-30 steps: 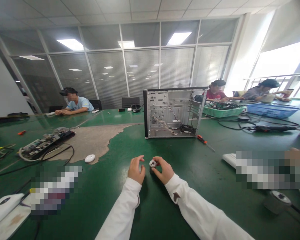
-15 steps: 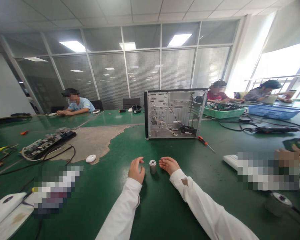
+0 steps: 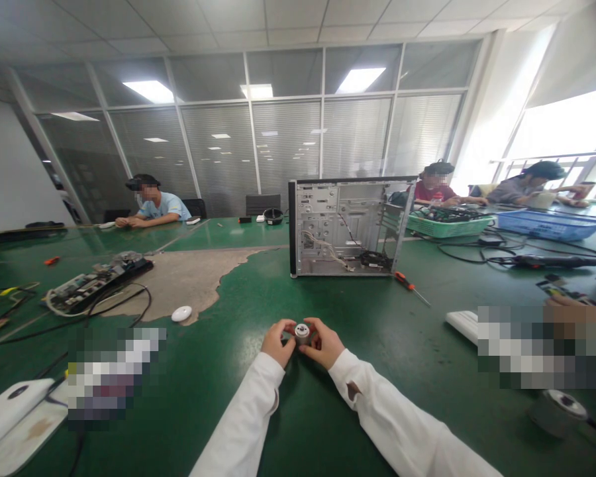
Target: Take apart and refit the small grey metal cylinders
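Note:
A small grey metal cylinder [image 3: 302, 333] with dark marks on its pale top stands upright on the green table in front of me. From the left, my left hand [image 3: 279, 342] curls its thumb and fingers against its side. My right hand [image 3: 324, 342] grips the opposite side in the same way, fingers bent and thumb in front. Part of the cylinder's lower wall is hidden behind the fingertips. Beyond both hands stands an open computer case [image 3: 345, 228], with loose cables and a black part inside.
An orange-handled screwdriver [image 3: 411, 287] lies right of the case. Left are a white oval object [image 3: 181, 314] and a stripped circuit assembly [image 3: 99, 283]. A green basket [image 3: 449, 227], a blue basket [image 3: 551, 225] and a larger cylinder [image 3: 556, 414] are right. Several people sit around.
Both hands have come inward from either side of the cylinder and closed on it. At the far right, a co-worker's hands and the thing in them have shifted.

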Available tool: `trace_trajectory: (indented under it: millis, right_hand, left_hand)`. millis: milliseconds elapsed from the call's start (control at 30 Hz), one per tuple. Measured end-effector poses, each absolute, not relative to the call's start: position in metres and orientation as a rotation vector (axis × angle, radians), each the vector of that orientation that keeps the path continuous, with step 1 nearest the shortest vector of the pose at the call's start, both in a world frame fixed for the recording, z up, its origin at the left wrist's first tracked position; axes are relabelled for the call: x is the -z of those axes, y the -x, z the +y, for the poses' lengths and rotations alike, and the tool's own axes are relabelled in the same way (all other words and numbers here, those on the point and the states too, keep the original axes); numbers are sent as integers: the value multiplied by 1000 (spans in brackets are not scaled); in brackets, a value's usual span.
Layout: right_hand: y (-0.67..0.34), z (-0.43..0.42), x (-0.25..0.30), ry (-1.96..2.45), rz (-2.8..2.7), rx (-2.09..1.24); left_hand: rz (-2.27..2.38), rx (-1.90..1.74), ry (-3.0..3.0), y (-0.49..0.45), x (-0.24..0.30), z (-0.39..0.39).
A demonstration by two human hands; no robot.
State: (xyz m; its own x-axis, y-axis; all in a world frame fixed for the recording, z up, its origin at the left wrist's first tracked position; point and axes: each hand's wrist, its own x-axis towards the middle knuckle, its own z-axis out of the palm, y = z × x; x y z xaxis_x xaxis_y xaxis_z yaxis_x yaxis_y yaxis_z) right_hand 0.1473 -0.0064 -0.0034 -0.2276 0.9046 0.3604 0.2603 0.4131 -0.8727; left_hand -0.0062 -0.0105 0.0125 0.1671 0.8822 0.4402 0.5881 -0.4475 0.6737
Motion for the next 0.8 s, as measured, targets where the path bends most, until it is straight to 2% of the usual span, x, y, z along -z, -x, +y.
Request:
trace_trajectory:
  millis: [300, 467, 800]
  right_hand:
    - [-145, -12, -1, 960, -1761, -916]
    - [-146, -7, 0, 903, -1518, -1045]
    - [-142, -17, -20, 936, -1538, -816]
  left_hand:
    - [1452, -1202, -2040, 9, -9, -7]
    - [1489, -1189, -2016, 10, -9, -5]
    - [1505, -1201, -2034, 11, -6, -4]
